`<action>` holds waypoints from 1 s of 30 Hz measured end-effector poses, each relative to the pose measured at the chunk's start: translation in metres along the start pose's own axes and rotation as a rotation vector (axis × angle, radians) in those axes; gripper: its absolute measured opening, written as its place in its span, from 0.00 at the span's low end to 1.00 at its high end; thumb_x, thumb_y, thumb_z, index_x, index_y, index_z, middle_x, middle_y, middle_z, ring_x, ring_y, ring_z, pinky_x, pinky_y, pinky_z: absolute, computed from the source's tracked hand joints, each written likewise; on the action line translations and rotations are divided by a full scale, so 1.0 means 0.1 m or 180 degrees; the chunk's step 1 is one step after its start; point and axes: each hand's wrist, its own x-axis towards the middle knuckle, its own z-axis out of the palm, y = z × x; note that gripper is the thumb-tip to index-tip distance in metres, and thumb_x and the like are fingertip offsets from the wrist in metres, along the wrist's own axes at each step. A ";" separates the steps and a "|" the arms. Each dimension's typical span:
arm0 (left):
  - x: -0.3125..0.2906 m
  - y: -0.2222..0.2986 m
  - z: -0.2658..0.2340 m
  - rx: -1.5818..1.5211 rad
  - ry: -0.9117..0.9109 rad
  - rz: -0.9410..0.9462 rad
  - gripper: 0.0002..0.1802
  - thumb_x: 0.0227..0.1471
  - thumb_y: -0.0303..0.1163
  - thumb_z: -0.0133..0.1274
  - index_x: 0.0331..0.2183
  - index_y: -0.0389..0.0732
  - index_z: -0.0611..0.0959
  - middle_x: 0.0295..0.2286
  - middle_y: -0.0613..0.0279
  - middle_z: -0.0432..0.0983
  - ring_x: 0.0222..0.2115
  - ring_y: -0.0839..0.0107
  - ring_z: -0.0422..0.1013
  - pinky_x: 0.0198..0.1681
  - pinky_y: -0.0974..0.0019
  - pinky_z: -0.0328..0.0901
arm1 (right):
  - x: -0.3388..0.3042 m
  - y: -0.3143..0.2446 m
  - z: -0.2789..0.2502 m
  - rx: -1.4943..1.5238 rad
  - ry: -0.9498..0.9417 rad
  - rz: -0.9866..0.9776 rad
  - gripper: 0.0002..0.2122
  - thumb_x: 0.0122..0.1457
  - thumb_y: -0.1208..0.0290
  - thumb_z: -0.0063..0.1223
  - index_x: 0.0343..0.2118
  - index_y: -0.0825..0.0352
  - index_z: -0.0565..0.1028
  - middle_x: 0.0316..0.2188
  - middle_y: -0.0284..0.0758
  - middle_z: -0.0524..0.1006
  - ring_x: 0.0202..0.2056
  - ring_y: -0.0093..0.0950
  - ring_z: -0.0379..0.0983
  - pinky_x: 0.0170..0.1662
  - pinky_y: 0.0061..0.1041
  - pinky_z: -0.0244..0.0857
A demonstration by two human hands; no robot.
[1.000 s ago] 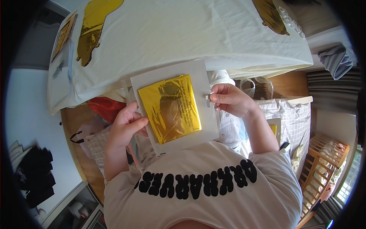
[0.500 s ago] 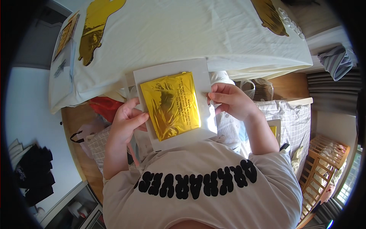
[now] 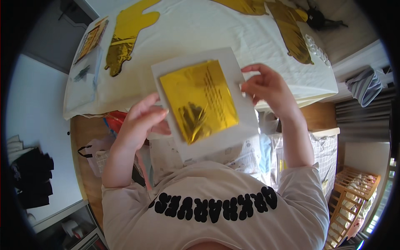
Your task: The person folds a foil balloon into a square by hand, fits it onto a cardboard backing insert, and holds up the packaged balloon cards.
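Note:
Before my chest is a flat package [image 3: 248, 118]: a white card with a folded gold foil piece [image 3: 200, 96] on it, dark print down one side. It tilts slightly. My left hand [image 3: 146, 121] is at its left edge, thumb tip on the rim and the other fingers partly hidden behind. At the upper right edge, my right hand [image 3: 266, 89] pinches the border, fingers curled. Beyond lies a table with a cream cloth [image 3: 187, 33]. On it are a large flat gold foil balloon [image 3: 125, 37] at the left and another gold foil balloon [image 3: 289, 33] at the right.
A picture sheet in clear wrap [image 3: 89, 54] lies on the table's left end. Small clear round pieces [image 3: 317, 50] line the right edge. A red bag [image 3: 116, 121] is under the table, a wooden crib [image 3: 354, 196] at the lower right, dark clothing [image 3: 33, 171] at the left.
The package has moved a little away from my chest and to the right, both hands moving with it. More of the table and its gold foil balloons now shows.

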 end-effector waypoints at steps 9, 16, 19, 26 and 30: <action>0.49 0.45 0.20 0.1369 -0.0784 -0.0571 0.28 0.68 0.42 0.46 0.64 0.40 0.68 0.49 0.53 0.80 0.46 0.65 0.79 0.45 0.65 0.73 | 1.64 -0.15 -0.32 -0.2427 -0.0161 -0.1054 0.13 0.61 0.69 0.59 0.48 0.61 0.82 0.35 0.34 0.81 0.40 0.25 0.76 0.45 0.25 0.70; 0.52 0.58 0.59 0.1960 -0.1821 -0.0128 0.18 0.66 0.34 0.51 0.54 0.39 0.80 0.40 0.58 0.83 0.36 0.74 0.80 0.41 0.70 0.73 | 2.26 -0.19 -0.21 -0.3035 -0.0756 -0.1802 0.10 0.61 0.67 0.60 0.44 0.62 0.84 0.41 0.37 0.82 0.42 0.30 0.77 0.49 0.28 0.69; 0.74 0.71 0.60 0.1708 -0.0891 0.0699 0.16 0.66 0.36 0.51 0.50 0.38 0.82 0.36 0.59 0.83 0.34 0.75 0.79 0.37 0.71 0.73 | 2.23 -0.18 -0.05 -0.2524 -0.0243 -0.2958 0.10 0.61 0.67 0.61 0.42 0.63 0.84 0.38 0.39 0.82 0.39 0.30 0.77 0.46 0.28 0.70; 1.73 0.88 0.01 0.2699 0.0254 0.1875 0.15 0.66 0.36 0.51 0.47 0.37 0.82 0.40 0.59 0.82 0.41 0.69 0.79 0.46 0.68 0.71 | 0.73 -0.10 0.09 -0.2012 0.0634 -0.1906 0.08 0.58 0.70 0.65 0.31 0.69 0.80 0.27 0.36 0.79 0.30 0.29 0.74 0.36 0.28 0.67; 2.22 0.90 0.13 0.3877 -0.0391 0.2400 0.19 0.66 0.41 0.49 0.50 0.40 0.82 0.52 0.55 0.77 0.56 0.57 0.70 0.61 0.61 0.62 | 0.26 0.43 0.17 -0.2764 0.0677 -0.2637 0.07 0.54 0.73 0.66 0.34 0.67 0.80 0.36 0.38 0.79 0.39 0.39 0.74 0.45 0.37 0.67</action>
